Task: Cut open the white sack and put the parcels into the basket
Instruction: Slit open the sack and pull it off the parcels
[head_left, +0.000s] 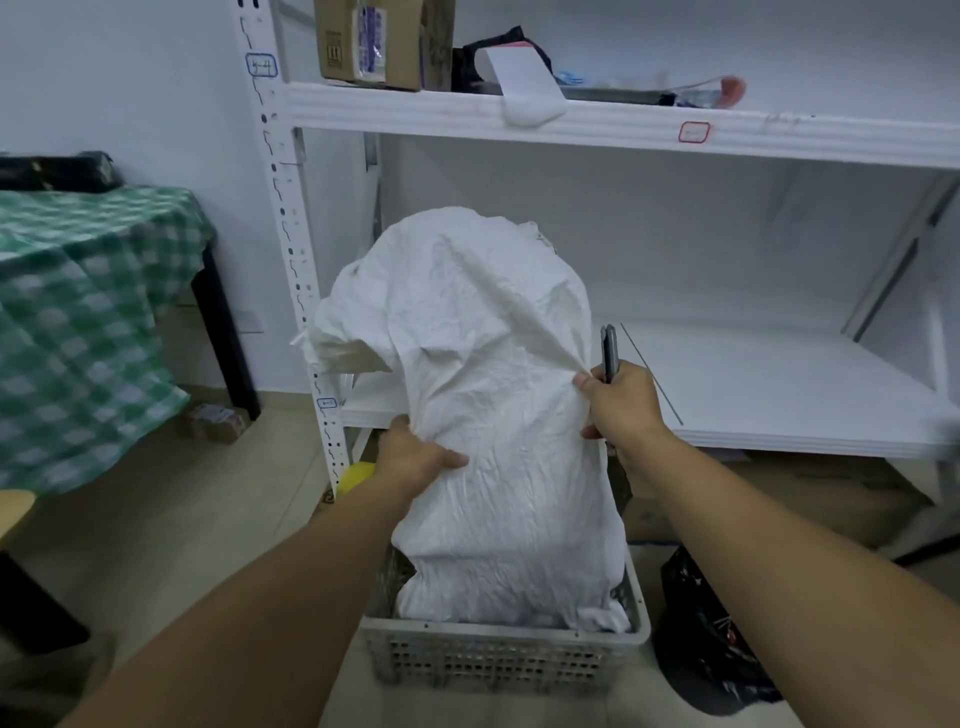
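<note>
A big crumpled white sack (483, 364) stands upright with its lower end inside a grey perforated plastic basket (498, 660) on the floor. My left hand (415, 457) grips the sack's left side at mid-height. My right hand (618, 405) pinches a fold of the sack on its right side and also holds a dark closed cutter (609, 353) that points upward. No parcels show; the sack hides its contents and most of the basket's inside.
A white metal shelf rack (623, 124) stands right behind the sack, with boxes on its upper shelf. A table with a green checked cloth (88, 312) is at the left. A black bag (701, 639) lies right of the basket, cardboard under the rack.
</note>
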